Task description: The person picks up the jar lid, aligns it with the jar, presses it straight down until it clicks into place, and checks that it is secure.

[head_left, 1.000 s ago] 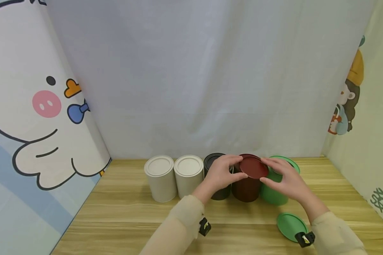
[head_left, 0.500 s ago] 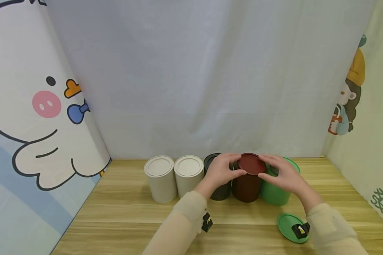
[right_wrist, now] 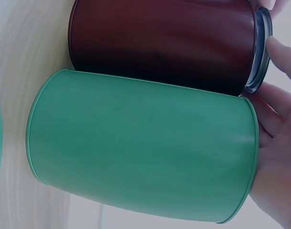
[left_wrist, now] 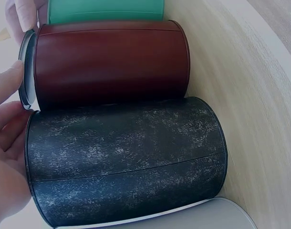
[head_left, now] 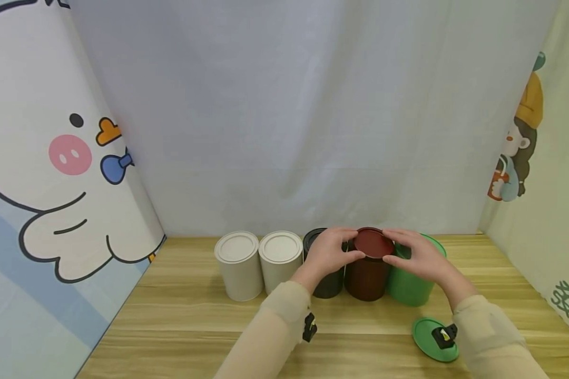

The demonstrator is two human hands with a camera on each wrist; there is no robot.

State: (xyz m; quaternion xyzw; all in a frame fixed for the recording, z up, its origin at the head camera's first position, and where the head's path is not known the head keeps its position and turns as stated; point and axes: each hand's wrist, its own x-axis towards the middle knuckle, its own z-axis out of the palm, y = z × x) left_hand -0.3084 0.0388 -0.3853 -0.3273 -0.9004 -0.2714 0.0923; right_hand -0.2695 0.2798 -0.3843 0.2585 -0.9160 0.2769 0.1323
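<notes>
Pinching plain red lid [head_left: 374, 243] between fingers [head_left: 346, 233]

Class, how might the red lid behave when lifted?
Probably stiff: the red lid shows no sag between left hand and right hand. Likely light: much shallower than the red can. Perhaps slippery: its face looks smooth.

Close wrist views, red can [left_wrist: 112, 64] shared

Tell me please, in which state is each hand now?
Left hand: holding the dark red lid by its edge.
Right hand: holding the same lid at the opposite edge.
</notes>
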